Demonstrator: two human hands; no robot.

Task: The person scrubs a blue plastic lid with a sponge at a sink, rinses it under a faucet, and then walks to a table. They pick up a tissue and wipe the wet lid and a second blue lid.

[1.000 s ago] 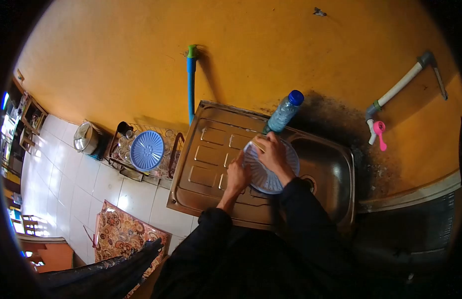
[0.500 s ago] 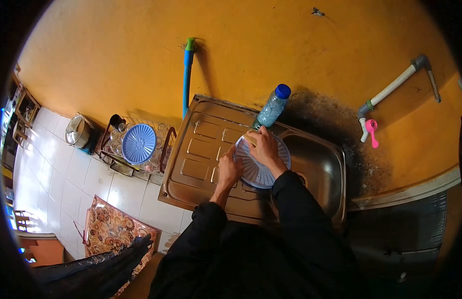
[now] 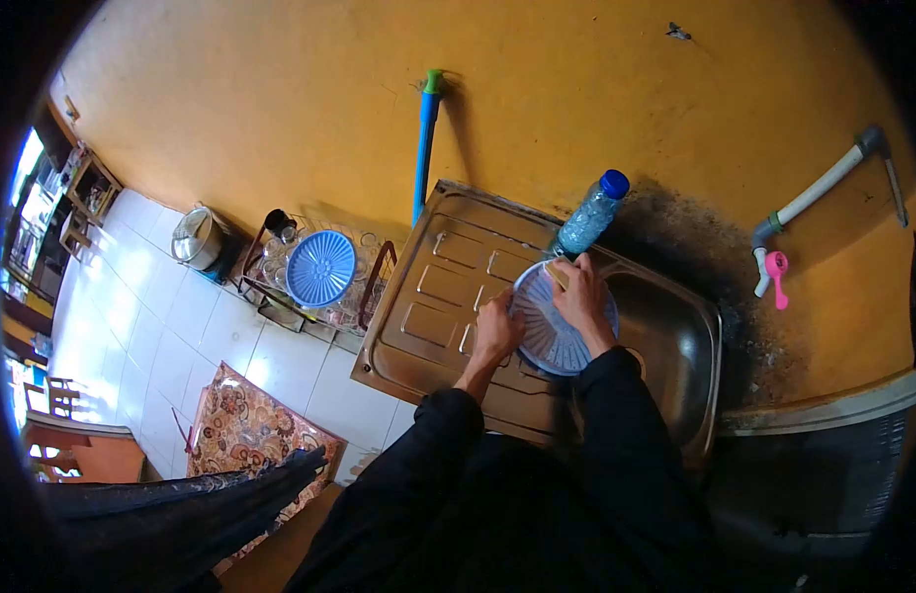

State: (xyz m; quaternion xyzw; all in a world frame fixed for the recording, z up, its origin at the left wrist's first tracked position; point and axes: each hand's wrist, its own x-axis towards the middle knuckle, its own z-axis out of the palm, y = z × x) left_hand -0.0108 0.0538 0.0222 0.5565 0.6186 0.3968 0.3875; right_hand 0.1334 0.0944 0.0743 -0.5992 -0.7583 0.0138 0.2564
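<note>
A round blue ribbed plate [image 3: 555, 334] lies at the join of the steel drainboard [image 3: 403, 351] and the sink basin. My left hand [image 3: 499, 324] grips its left rim, with the fingers wrapped over the edge. At the upper right of the plate, my right hand [image 3: 580, 296] is closed round a small yellowish thing, perhaps a sponge, that rests against the plate's surface. Just behind the plate stands a clear bottle with a blue cap [image 3: 588, 219].
Left of the sink, a dish rack [image 3: 367, 287] holds another blue plate [image 3: 320, 269] and glasses. Beyond it is a metal pot [image 3: 198, 238]. A blue pole [image 3: 425, 148] leans on the wall. A pink-handled tap [image 3: 777, 272] is at the right.
The whole view has shifted, so the sink, plate and hands appear farther right. Both hands stay at the plate, and the right hand has moved slightly on its surface.
</note>
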